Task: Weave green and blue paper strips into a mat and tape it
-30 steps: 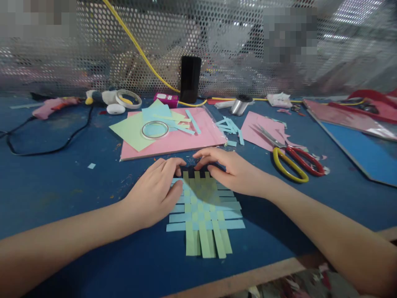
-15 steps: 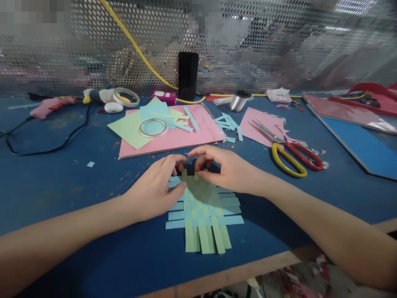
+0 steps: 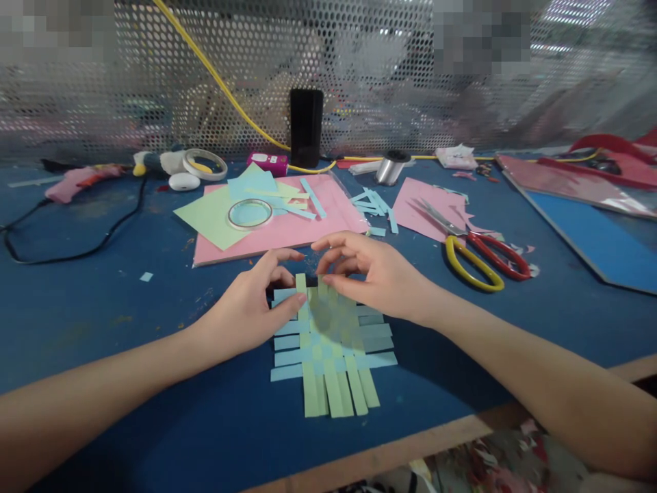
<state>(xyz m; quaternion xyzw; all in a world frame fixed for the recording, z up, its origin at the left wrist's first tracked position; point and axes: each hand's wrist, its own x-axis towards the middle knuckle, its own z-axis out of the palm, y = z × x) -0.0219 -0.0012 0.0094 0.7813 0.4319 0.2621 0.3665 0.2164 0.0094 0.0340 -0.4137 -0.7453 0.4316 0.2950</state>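
Left hand (image 3: 259,298) and right hand (image 3: 374,277) arch over the upper edge of a woven paper mat (image 3: 333,352) — lower centre of the frame.
The left forearm (image 3: 118,383) slants up from the lower left edge, its wrist nearly straight; the thumb lies across a green strip (image 3: 301,281) at the mat's upper left corner, while the index finger stands apart above it and the others curl under, so this hand is loosely parted. The right forearm (image 3: 528,363) rises from the lower right, the hand bent inward with its index finger reaching left; thumb and curled fingers meet near a second green strip's end — whether they pinch it, I cannot tell. The mat lies on the blue table (image 3: 205,424).
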